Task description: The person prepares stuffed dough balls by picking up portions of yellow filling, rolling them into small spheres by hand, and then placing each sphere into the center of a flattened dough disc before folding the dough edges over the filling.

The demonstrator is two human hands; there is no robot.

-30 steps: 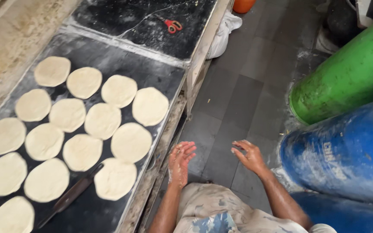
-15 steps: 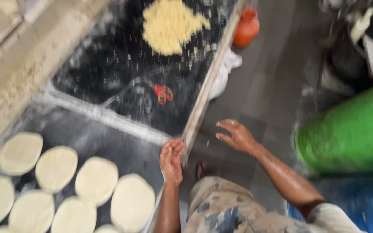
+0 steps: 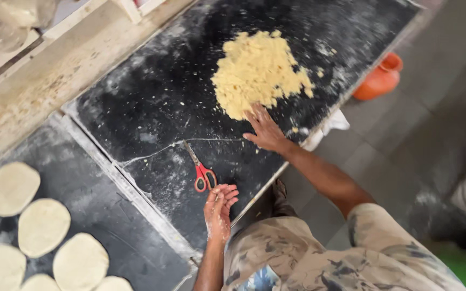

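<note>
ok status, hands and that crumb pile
Right hand open, flat at edge of crumb pile. Left hand open, empty, beside scissors. Nothing between.

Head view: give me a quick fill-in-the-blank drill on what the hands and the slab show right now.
1. The right hand rests on the edge of the pile of yellow ____ mixture.
2. The scissors near the left hand have ____ handles.
3. The flat dough rounds lie at the ____ side of the picture.
4. On the floor beyond the black slab stands an ____ jug.

Missing words: crumbly; red; left; orange
</note>
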